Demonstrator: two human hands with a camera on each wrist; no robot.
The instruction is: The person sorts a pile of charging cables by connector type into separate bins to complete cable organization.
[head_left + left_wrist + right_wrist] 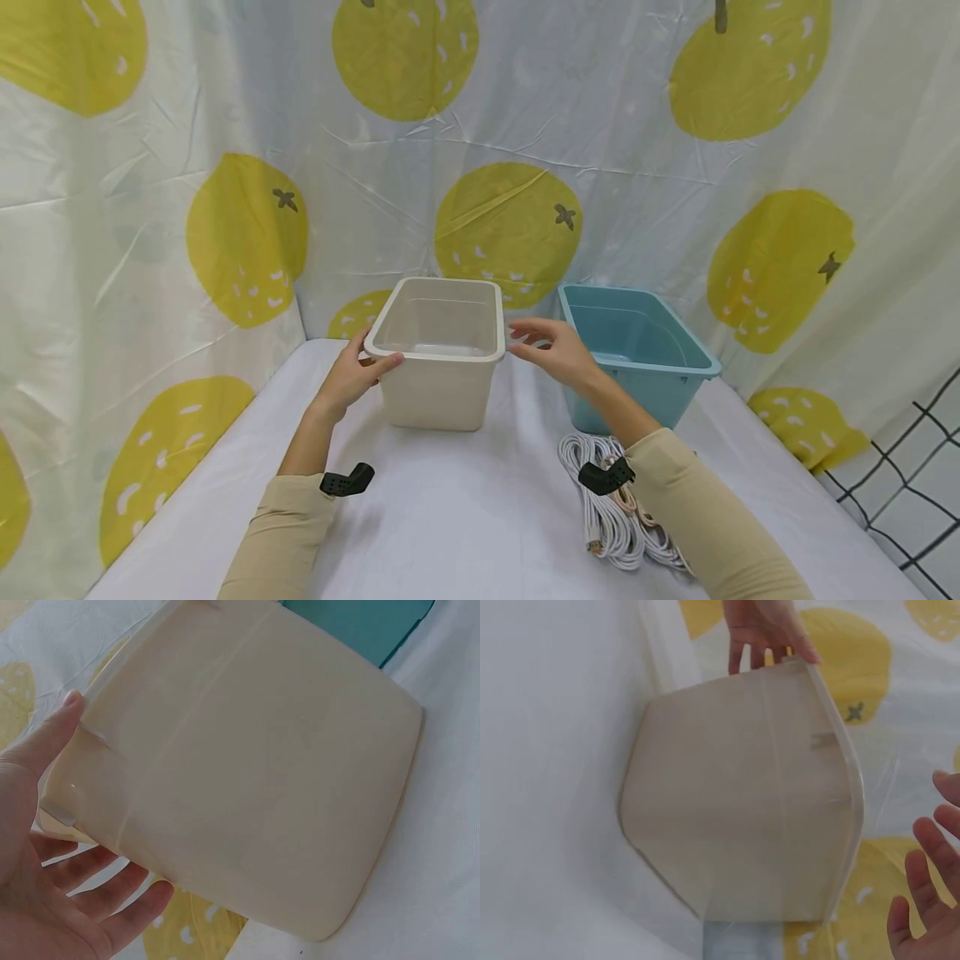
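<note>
A beige plastic storage bin (435, 392) stands upright on the white-covered table, its open top facing up and nothing seen inside. My left hand (348, 379) grips its near left corner, the thumb over the front of the rim and the other fingers along the left side, as the left wrist view also shows. On the other side, my right hand (551, 350) is just off the bin's right rim, fingers loosely bent and spread, holding nothing. In the right wrist view, a gap separates that hand (930, 877) from the bin.
A blue-green bin (637, 387) stands to the right, partly behind my right forearm. In front of it lie bundled white cables (600, 508) and a beige cord, partly under my sleeve. A lemon-print curtain (390, 200) hangs behind. Black wire grid (915, 483) is at far right.
</note>
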